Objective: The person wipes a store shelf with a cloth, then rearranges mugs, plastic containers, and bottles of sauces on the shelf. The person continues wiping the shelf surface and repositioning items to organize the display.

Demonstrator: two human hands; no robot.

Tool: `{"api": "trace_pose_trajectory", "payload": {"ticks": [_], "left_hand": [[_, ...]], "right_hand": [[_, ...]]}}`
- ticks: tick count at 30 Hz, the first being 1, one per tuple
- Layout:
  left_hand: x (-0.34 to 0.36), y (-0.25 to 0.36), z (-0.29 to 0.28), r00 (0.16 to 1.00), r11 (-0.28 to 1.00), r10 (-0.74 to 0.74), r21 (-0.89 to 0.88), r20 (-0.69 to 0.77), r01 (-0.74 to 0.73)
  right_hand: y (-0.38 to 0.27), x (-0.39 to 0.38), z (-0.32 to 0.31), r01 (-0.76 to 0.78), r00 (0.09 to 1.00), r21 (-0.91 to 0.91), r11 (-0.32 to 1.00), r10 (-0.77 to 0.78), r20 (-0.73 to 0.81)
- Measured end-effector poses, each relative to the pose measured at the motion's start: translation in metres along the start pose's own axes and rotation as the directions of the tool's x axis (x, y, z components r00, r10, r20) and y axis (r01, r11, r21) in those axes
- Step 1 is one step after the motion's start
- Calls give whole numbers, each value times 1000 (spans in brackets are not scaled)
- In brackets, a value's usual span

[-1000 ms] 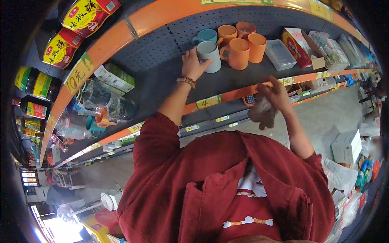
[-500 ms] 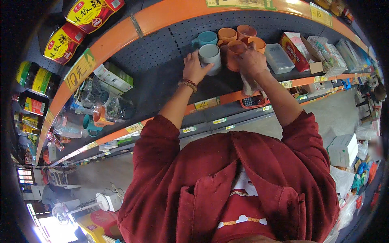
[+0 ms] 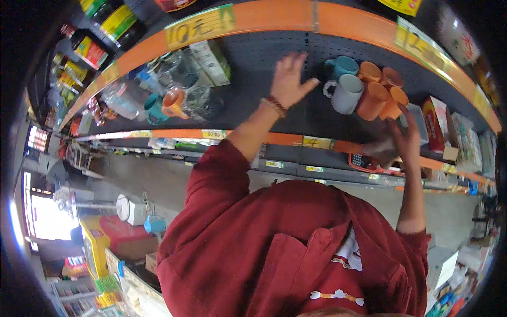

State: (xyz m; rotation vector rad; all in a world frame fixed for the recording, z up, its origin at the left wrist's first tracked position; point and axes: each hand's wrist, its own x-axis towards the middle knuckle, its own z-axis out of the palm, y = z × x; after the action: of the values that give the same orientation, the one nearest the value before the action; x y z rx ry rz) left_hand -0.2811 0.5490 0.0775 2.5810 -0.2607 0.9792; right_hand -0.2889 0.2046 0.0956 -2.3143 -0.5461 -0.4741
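Observation:
My left hand (image 3: 290, 82) hovers over the dark shelf (image 3: 253, 100), fingers spread, holding nothing. To its right stands a pale grey mug (image 3: 347, 94) with its handle toward that hand. Behind the grey mug is a teal mug (image 3: 344, 65). Several orange mugs stand close together beside them, among them a front orange mug (image 3: 372, 100) and a right-hand orange mug (image 3: 396, 101). My right hand (image 3: 405, 138) is at the near side of the right-hand mug, with a greyish cloth (image 3: 383, 150) bunched at it, blurred by motion. Whether its fingertips touch that mug I cannot tell.
A clear plastic box (image 3: 417, 124), a red carton (image 3: 437, 124) and packaged goods sit right of the mugs. On the left are a white-green box (image 3: 211, 63), plastic-wrapped items and a small orange cup (image 3: 173, 103). An orange shelf edge (image 3: 274, 138) runs along the front.
My left hand has let go of the grey mug and moved left, opening. My right hand has come off the front orange mug toward the near right. The view has turned left.

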Motion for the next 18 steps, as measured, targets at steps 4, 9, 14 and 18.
{"api": "trace_pose_trajectory", "payload": {"ticks": [4,9,14,18], "left_hand": [[-9,-86,-93,964,904,-57,396,-260,160],[-36,-177,-183,821,639,-347,527,-453,560],[-32,-201,-209,721,558,-644,488,-255,672],[-16,-201,-211,683,478,-714,602,-158,639]], "right_hand": [[7,-35,-29,-153,983,372,915,180,-38],[30,-60,-27,-128,965,349,928,197,-171],[9,-60,-11,-149,968,429,891,220,-119],[13,-60,-4,-42,979,255,966,91,-183]]}}
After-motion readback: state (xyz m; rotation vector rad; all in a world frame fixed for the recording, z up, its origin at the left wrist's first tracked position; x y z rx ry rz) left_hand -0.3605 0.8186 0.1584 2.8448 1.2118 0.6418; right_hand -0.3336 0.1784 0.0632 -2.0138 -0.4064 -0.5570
